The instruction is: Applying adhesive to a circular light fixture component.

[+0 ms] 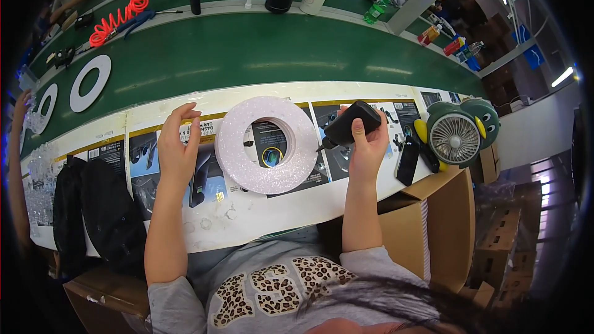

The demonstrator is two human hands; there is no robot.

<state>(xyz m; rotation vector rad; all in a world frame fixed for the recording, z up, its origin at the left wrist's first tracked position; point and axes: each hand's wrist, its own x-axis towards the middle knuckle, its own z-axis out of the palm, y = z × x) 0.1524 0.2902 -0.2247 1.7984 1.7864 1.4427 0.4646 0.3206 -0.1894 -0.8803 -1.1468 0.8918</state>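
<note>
In front of me a thick white ring with a speckled, glittery surface (pixel 238 164) lies flat on the printed sheets that cover the worktop. My right hand (pixel 369 153) grips a black squeeze bottle (pixel 350 125), tilted so that its narrow nozzle points down and left. The nozzle tip is at the ring's right edge; whether it touches cannot be made out. On the ring's other side my left hand (pixel 178 142) is raised a little apart from it, thumb and fingers separated, holding nothing.
Flat white rings (pixel 91 83) lie at the left on the green bench (pixel 247 46). Black cloth items (pixel 110 207) lie near left. To the right are a green animal-shaped fan (pixel 455 139), a black phone-like object (pixel 406 161) and an open cardboard box (pixel 450 229). Bottles line the back ledge.
</note>
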